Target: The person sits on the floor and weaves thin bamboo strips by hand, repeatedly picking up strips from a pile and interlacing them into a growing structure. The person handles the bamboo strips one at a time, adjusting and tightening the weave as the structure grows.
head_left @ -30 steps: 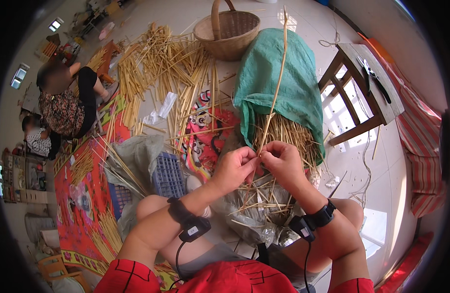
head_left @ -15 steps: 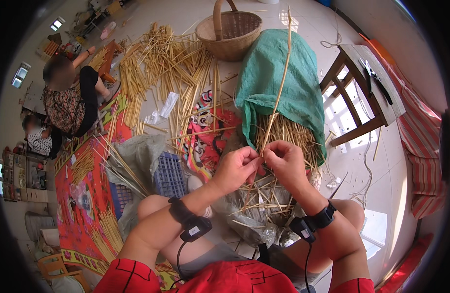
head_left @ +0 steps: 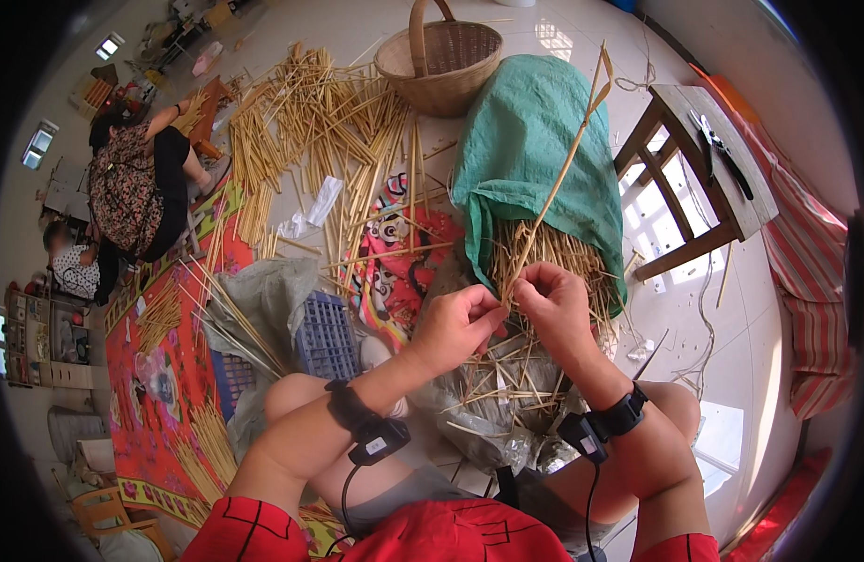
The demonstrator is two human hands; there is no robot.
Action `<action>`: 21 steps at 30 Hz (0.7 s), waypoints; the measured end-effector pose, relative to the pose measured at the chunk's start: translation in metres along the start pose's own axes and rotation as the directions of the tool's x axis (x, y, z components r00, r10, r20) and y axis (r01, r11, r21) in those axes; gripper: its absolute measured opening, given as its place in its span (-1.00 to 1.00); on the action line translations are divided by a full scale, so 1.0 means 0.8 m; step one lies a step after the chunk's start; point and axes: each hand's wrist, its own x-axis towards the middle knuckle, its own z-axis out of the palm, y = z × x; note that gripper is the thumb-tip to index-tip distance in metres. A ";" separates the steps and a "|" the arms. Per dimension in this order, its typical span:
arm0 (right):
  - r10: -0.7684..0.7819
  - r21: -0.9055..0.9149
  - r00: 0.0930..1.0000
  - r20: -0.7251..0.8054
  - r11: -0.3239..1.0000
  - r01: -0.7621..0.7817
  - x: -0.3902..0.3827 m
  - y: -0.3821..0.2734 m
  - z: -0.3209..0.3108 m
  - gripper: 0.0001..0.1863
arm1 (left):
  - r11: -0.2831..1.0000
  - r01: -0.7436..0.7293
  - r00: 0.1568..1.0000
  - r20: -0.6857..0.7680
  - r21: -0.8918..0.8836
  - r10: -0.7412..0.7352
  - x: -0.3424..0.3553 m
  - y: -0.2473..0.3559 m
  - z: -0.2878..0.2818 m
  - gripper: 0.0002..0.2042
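Note:
A long, thin straw stalk [head_left: 556, 190] slants up and to the right from my fingers, with a loose leaf strip near its top. Its lower end lies in the pinch of my left hand [head_left: 464, 323]. Close beside it, my right hand [head_left: 551, 298] pinches the same stalk with thumb and forefinger. Beyond my hands a green woven sack [head_left: 535, 122] lies with its mouth toward me, full of brown straw [head_left: 568, 258]. Cut straw pieces [head_left: 516, 384] are strewn on grey plastic sheeting [head_left: 479, 440] below my hands.
A wicker basket [head_left: 439, 66] stands behind the sack. Pliers [head_left: 708, 145] lie on a wooden stool [head_left: 680, 112] at right. Straw piles [head_left: 329, 112] spread over the far floor. A blue plastic crate [head_left: 331, 332] is left of my hands. Two people [head_left: 127, 187] sit at far left.
The stalk's top has swung right and lower, and a leaf strip now stands off it. My hands have shifted slightly. The nearer person at left has leaned forward.

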 end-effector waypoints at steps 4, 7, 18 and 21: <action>0.004 -0.004 1.000 0.005 1.000 -0.004 0.000 -0.001 -0.002 -0.91 | 0.999 0.003 1.000 0.014 -0.041 -0.003 0.001 -0.001 0.001 -0.87; -0.002 0.046 1.000 -0.021 0.999 0.003 -0.002 -0.005 0.001 -0.91 | 0.999 0.004 1.000 0.012 -0.049 -0.003 0.002 -0.001 0.001 -0.87; 0.008 0.176 0.999 -0.054 0.984 0.001 0.005 -0.016 -0.011 -0.88 | 0.997 0.002 1.000 0.003 0.076 -0.002 -0.003 0.006 0.002 -0.87; 0.001 0.177 0.998 -0.056 0.984 0.009 0.006 -0.016 -0.013 -0.88 | 0.998 -0.020 1.000 0.021 0.052 0.019 -0.003 0.005 0.002 -0.87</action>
